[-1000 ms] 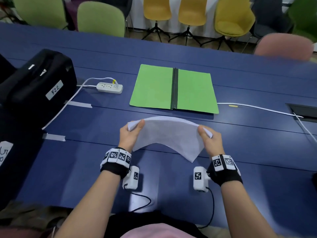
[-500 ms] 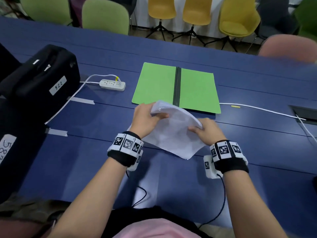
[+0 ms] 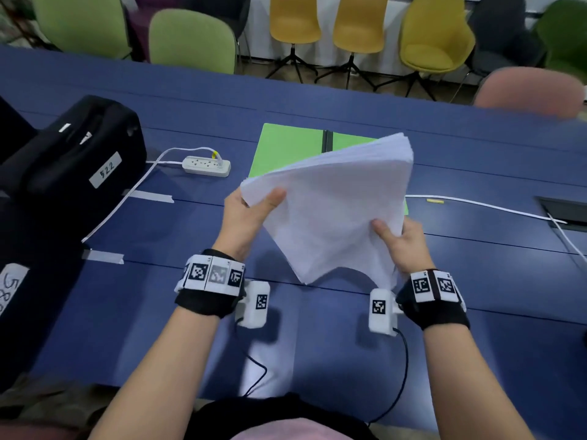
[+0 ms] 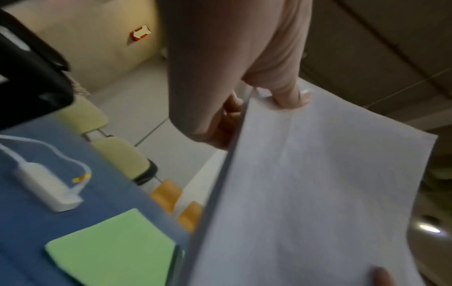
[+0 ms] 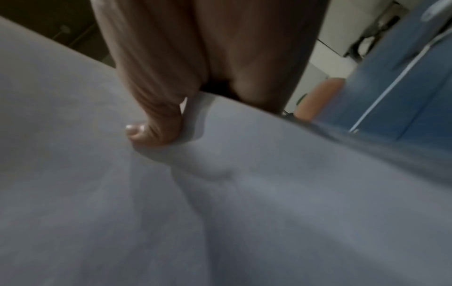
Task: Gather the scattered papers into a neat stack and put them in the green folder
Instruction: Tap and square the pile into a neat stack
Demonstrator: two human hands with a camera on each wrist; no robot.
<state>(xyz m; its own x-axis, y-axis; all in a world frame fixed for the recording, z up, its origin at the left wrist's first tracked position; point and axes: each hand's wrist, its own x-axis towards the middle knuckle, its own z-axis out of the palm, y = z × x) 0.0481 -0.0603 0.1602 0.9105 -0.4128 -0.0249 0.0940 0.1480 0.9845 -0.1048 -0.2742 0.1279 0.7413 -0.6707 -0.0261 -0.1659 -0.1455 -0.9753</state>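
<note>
White paper fills my grip: the stack of papers [image 3: 333, 211] is off the table, tilted up on edge between my two hands. My left hand [image 3: 244, 217] pinches the near left corner, thumb on top and fingers curled beneath; my right hand [image 3: 403, 242] clamps the lower right edge the same way, thumb pressed into the sheets. I hold opposite sides so the sheets can settle flush against one another, which I judge is the squaring-up step before filing. Just past my fingertips the green folder [image 3: 286, 147] lies open and flat, its dark spine facing up, ready to take the stack once the edges line up.

Below my wrists runs the blue table [image 3: 317, 344]. Left of my left hand sit a white power strip [image 3: 206, 166] and a black case [image 3: 73, 154]; beyond the folder, yellow and green chairs [image 3: 359, 23] line the far side.
</note>
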